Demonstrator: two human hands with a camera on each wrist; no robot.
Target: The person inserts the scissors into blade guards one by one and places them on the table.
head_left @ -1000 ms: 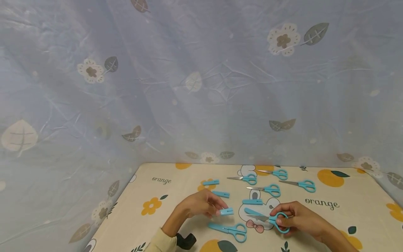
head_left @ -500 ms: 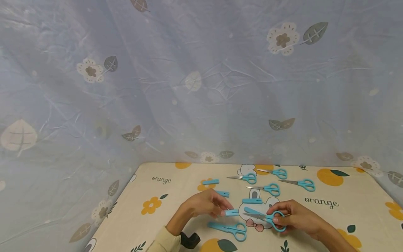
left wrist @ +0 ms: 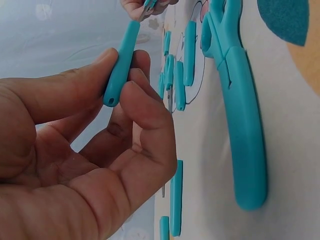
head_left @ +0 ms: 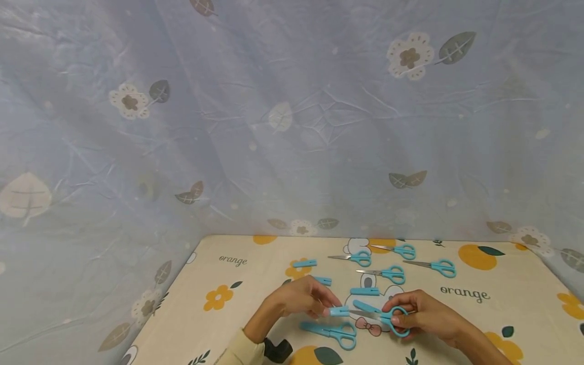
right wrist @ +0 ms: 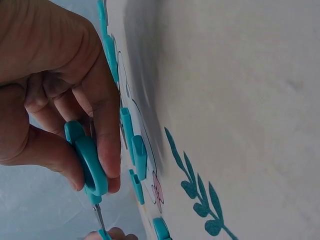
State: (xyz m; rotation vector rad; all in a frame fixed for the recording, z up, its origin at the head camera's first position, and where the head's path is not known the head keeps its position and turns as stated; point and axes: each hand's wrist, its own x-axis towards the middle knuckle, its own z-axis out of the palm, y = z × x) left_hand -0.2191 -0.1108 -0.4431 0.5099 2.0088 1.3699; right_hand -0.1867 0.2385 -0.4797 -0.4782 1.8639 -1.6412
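Between thumb and fingers, my left hand [head_left: 303, 300] pinches a light-blue scissors sheath [head_left: 339, 311], its mouth turned to the right. My right hand [head_left: 424, 317] holds a pair of blue-handled scissors [head_left: 387, 317] by the finger loops, blades together and pointing left. The blade tip is at the sheath's mouth; in the left wrist view the metal meets the end of the sheath [left wrist: 123, 60]. How far it reaches inside is hidden. Just below the hands, a sheathed pair of scissors [head_left: 335, 332] lies on the cloth.
Loose sheaths lie about: one behind the held scissors [head_left: 364, 291], one beside their blades [head_left: 365, 305], others further left [head_left: 304, 263]. Several unsheathed scissors [head_left: 394, 275] lie at the back. A patterned curtain [head_left: 292, 126] stands behind the table cloth [head_left: 255, 284].
My left hand has moved right with the sheath, and my right hand slightly left with the scissors. The gap between blade tip and sheath has closed.
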